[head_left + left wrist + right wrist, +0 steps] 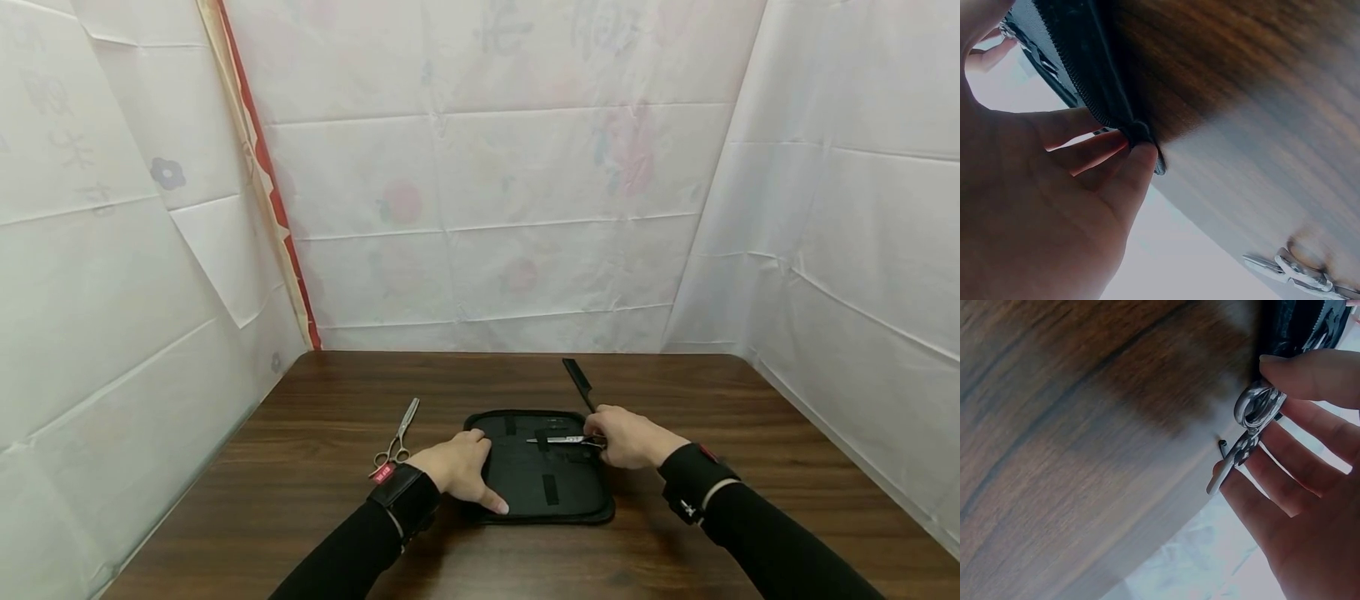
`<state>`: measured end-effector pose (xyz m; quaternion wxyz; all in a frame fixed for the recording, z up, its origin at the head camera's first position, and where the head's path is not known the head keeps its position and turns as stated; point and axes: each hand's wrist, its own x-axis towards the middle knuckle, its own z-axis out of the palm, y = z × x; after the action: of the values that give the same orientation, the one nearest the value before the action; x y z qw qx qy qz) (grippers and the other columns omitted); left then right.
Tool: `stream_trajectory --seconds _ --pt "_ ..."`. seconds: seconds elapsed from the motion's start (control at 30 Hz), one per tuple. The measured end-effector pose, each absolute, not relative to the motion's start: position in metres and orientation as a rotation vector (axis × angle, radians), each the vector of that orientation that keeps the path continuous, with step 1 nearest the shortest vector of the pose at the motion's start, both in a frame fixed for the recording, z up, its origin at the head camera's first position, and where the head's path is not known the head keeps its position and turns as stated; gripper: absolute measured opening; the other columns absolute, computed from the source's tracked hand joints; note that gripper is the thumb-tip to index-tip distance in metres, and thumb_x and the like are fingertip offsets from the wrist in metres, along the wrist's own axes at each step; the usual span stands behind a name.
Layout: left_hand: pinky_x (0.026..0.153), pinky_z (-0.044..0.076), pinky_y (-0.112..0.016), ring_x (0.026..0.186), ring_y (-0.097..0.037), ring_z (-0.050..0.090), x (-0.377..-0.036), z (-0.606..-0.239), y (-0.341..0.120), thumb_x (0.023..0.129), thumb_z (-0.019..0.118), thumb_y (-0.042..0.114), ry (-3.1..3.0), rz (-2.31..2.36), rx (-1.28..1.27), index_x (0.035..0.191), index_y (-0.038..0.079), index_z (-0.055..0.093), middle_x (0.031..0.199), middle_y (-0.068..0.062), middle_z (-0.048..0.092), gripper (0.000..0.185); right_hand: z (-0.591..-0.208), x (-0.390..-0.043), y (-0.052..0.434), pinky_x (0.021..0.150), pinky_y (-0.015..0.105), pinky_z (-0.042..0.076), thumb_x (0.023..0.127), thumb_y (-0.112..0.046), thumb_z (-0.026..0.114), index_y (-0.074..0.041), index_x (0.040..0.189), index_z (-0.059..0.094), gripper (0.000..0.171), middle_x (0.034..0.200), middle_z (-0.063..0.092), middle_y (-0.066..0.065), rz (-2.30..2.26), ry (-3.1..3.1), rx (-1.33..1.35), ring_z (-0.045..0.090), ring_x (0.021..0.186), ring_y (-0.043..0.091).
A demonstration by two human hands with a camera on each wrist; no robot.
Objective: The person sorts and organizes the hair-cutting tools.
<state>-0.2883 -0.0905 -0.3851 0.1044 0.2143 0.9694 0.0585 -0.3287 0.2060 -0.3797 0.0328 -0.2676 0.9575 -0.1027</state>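
A black zippered case [517, 479] lies spread flat on the table, with elastic loops along its inside. My left hand [453, 467] grips its left edge. In the left wrist view the fingers of this hand close on the case's zippered rim [1088, 75]. At the right side of the case, my right hand [633, 437] holds silver scissors [564, 439] by the finger rings. Their blades point left over the case, by an elastic loop. The right wrist view shows thumb and fingertips around the scissor handle [1249, 440].
A second pair of silver scissors [399, 437] lies left of the case, near my left wrist. Behind the right hand lies a black comb [577, 379] with a thin tail. White sheets [480, 283] hang around the back and sides of the brown wooden table [315, 467].
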Motion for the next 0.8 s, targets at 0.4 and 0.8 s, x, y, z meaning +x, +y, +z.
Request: stream_trajectory --seconds 0.4,0.8 --pt "0.112 0.040 -0.045 0.144 -0.030 0.039 -0.2872 -0.3830 -0.0906 0.075 0.081 0.065 2.850 0.164 0.631 0.147 0.000 0.049 0.154 -0.014 0.043 0.103 -0.3812 -0.3272 0.2106 0.078 0.043 0.052 0.086 0.005 0.071 -0.005 0.113 0.069 0.029 0.105 0.058 0.006 -0.367 2.902 -0.864 0.058 0.090 0.020" --pt "0.112 0.040 -0.045 0.144 -0.029 0.039 -0.2885 -0.3844 -0.0911 0.074 0.081 0.065 2.848 0.164 0.628 0.148 0.000 0.049 0.153 -0.013 0.043 0.103 -0.3825 -0.3286 0.2057 0.081 0.046 0.052 0.088 0.002 0.074 -0.005 0.117 0.069 0.030 0.109 0.059 0.007 -0.357 2.906 -0.866 0.058 0.094 0.022"
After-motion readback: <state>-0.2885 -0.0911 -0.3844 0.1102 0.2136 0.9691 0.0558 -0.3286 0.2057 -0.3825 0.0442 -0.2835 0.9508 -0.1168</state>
